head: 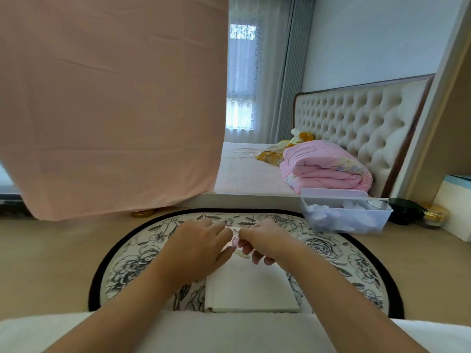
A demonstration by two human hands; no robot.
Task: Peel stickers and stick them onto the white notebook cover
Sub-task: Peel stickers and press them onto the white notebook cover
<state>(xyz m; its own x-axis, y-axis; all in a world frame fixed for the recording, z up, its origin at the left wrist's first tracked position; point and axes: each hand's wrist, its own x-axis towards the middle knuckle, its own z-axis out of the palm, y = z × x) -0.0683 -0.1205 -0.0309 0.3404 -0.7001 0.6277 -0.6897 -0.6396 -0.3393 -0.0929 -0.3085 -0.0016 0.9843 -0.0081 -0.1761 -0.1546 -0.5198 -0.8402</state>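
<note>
A white notebook (251, 289) lies closed on a floral round mat (132, 261) in front of me. Above its far end both hands meet over a small sticker sheet (235, 242) with pink prints, mostly hidden between them. My left hand (201, 248) holds the sheet's left side with thumb and fingers. My right hand (265, 242) has its fingers curled and pinches at the sheet's right edge; which sticker it pinches is too small to tell.
A clear plastic bin (346, 215) with white items stands at the back right, beside a dark jar (405, 211) and a gold-lidded jar (434, 217). A pink cloth (109, 103) hangs at the back left. A gold lid (142, 213) lies under it.
</note>
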